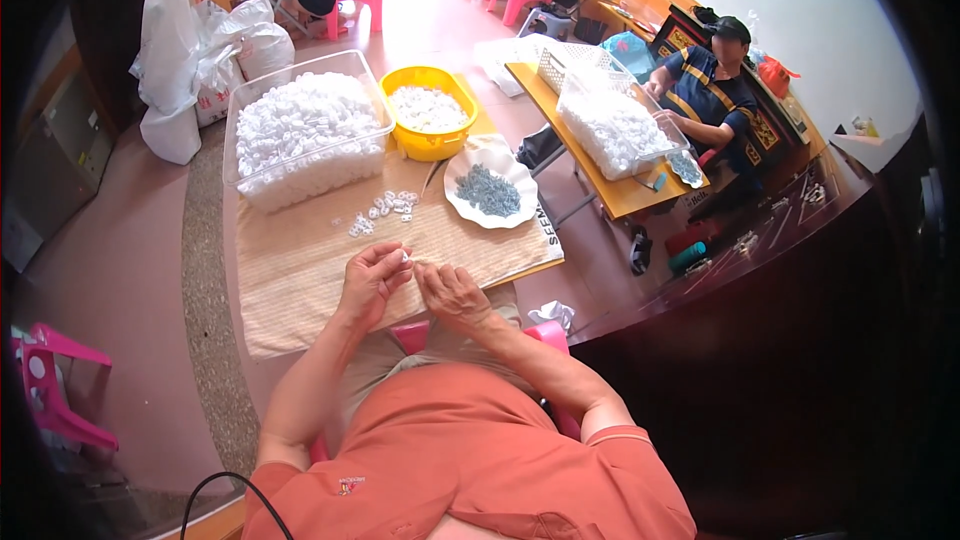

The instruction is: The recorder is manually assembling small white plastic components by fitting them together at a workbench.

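Note:
My left hand (pixel 374 282) pinches a small white plastic piece (pixel 406 257) between thumb and fingertips, above the near part of the table. Close beside it, my right hand (pixel 453 295) has its fingers curled together; whatever they hold is too small or hidden to make out. Beyond my hands, several loose white plastic pieces (pixel 392 203) lie on the striped table cover (pixel 310 285). To their right, a white scalloped plate (pixel 524 180) carries a heap of small grey-blue parts (pixel 488 190).
A clear bin (pixel 300 165) full of white pieces stands at the table's far left, beside a yellow basin (pixel 424 144) of similar pieces. At right, a co-worker (pixel 712 90) sits behind another table (pixel 625 197) with a filled clear bin. White sacks (pixel 170 70) stand on the floor.

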Demonstrator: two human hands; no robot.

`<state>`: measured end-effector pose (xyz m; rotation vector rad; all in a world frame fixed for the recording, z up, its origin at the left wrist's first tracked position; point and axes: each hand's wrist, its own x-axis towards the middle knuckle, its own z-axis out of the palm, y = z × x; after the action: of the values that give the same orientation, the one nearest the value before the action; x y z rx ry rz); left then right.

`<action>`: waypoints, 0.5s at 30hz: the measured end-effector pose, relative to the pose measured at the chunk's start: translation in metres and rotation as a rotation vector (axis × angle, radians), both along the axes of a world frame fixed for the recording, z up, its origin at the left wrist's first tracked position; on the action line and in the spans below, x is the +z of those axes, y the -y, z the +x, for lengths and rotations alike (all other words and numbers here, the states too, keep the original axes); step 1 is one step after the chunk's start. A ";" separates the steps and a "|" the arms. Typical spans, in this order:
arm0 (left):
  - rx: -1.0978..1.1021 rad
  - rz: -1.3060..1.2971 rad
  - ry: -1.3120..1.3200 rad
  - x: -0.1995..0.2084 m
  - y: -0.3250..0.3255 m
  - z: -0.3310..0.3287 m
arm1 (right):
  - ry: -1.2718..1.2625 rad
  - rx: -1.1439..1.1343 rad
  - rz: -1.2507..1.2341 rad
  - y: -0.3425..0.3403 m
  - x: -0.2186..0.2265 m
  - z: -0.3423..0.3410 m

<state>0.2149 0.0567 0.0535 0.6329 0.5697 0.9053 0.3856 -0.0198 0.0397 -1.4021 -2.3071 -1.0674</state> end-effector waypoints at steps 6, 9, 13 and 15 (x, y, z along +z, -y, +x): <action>0.006 -0.003 -0.001 0.001 0.001 0.001 | -0.030 -0.016 -0.025 0.002 0.001 -0.003; 0.001 -0.002 -0.002 0.001 0.000 0.001 | -0.036 -0.031 -0.024 0.001 0.002 -0.003; 0.003 -0.002 0.007 0.001 0.001 0.001 | -0.030 -0.053 -0.030 0.002 0.001 -0.004; -0.002 0.008 0.008 0.001 0.000 0.002 | -0.022 -0.056 -0.020 0.002 0.002 -0.004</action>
<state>0.2168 0.0567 0.0546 0.6374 0.5585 0.9081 0.3820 -0.0213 0.0419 -1.4863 -2.2820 -1.0412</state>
